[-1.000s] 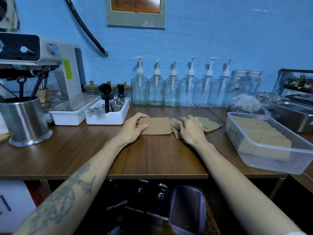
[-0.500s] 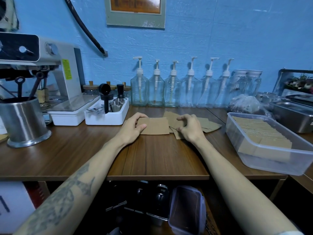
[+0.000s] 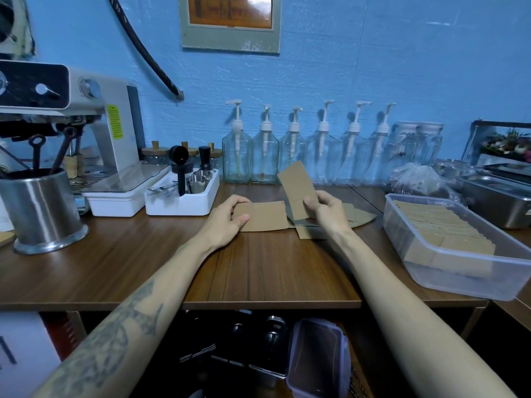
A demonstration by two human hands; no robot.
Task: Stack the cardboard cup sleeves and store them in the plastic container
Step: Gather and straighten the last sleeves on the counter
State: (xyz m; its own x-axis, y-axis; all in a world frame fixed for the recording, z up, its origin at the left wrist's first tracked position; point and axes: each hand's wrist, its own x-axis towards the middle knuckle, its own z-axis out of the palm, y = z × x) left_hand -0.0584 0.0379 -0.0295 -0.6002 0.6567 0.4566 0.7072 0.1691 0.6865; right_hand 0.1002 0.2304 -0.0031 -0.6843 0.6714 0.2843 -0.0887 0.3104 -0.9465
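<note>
At a dark wooden countertop (image 3: pixel 143 262) against a blue wall, my left hand (image 3: pixel 227 219) rests on a flat brown cardboard cup sleeve (image 3: pixel 264 215) lying on the wood, thumb and fingers curled round its left edge and holding it down. My right hand (image 3: pixel 327 209) pinches a second flat brown cardboard sleeve (image 3: pixel 296 185) by its lower end, thumb on the near face; this sleeve is lifted off the counter and tilted, its upper end rising in front of the row of clear glass pump bottles (image 3: pixel 265 156) along the wall. Beneath and behind my right hand lies a loose scatter of more brown sleeves (image 3: pixel 359 216), overlapping one another on the counter. To the right, near the counter's edge, stands the clear rectangular plastic container (image 3: pixel 459 271), well apart from both hands; inside it a row of brown sleeves (image 3: pixel 439 225) is packed on edge, filling most of its length. At left sit a white espresso machine (image 3: pixel 94 133), a brushed steel cylinder holding dark-handled tools (image 3: pixel 40 208), and a white tray of small coffee tools (image 3: pixel 184 196). A steel pan (image 3: pixel 494 199) stands behind the container. Below the counter, a clear lidded box (image 3: pixel 316 360) shows on a shelf.
</note>
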